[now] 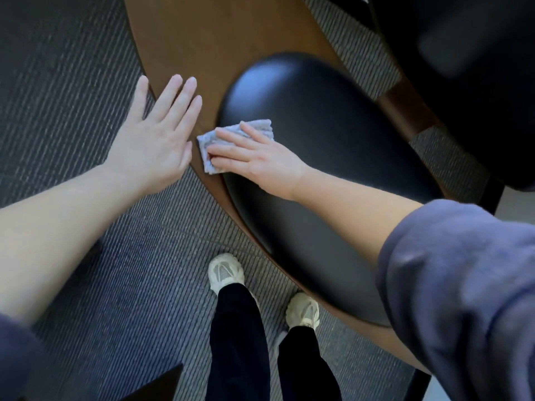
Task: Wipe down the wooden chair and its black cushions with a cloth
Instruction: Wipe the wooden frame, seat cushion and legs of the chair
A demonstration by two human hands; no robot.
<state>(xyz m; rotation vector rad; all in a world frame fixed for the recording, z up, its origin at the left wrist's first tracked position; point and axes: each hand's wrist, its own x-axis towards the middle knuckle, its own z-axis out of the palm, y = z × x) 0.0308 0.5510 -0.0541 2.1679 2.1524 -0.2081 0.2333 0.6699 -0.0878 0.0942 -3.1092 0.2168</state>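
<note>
Grey folded cloth (236,143) at edge of black padded cushion (318,140), overlapping brown curved wooden chair (202,39). Pinned flat under right hand (254,160), fingers (231,138) straight; left hand (156,131) flat at wood rim. Looks soft, light, bunchy, so press flat, don't pinch.

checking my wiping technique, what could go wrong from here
The cloth is folded small under the right hand, so bare fingers may smear the black cushion. The left hand rests flat at the edge of the wooden chair; it might slip off or leave prints on the wood.
</note>
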